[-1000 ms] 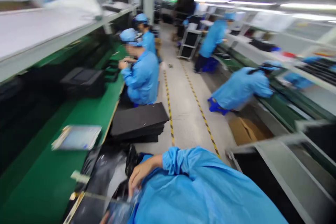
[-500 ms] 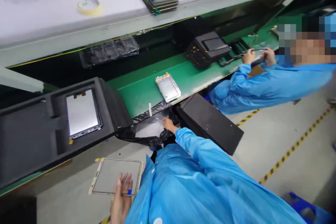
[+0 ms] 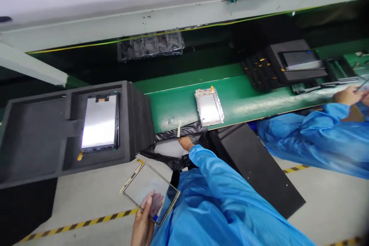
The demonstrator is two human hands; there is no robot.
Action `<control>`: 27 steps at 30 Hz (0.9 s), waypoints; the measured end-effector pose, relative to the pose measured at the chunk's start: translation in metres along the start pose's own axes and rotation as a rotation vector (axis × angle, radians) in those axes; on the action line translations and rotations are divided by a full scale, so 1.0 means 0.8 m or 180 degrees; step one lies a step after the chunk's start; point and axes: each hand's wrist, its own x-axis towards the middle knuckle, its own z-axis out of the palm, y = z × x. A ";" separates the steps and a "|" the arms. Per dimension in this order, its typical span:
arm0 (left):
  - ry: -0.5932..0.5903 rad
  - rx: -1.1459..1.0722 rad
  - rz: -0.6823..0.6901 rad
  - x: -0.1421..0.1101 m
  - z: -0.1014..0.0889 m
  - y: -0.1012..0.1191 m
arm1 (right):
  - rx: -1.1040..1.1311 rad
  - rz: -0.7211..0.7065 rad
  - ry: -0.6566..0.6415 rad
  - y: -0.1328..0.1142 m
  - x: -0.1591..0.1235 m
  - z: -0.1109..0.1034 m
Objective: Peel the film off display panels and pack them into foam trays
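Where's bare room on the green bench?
Free on the green bench: between foam trays and silver panel, except a small scrap; and between that panel and the black stack. Crowded: picture right, with black frames and a co-worker's hand; front edge, at the black bag and right hand.

Electronics workshop: workbench (image 3: 173, 103), display panel (image 3: 99, 123), striped floor tape (image 3: 99, 220).
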 end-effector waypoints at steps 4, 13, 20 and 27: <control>-0.0553 0.0378 0.0215 -0.016 0.039 0.018 | -0.0365 0.0454 -0.0620 -0.022 -0.055 -0.018; -0.1605 0.0579 0.0793 -0.048 0.163 0.068 | 0.1886 -0.0260 -0.0629 -0.084 -0.244 -0.110; -0.2617 0.0161 0.1116 -0.110 0.240 0.093 | 0.1195 -0.1238 0.1145 -0.195 -0.235 -0.306; -0.2079 0.0380 0.1018 -0.086 0.230 0.059 | 0.0657 -0.1657 0.2464 -0.347 -0.084 -0.591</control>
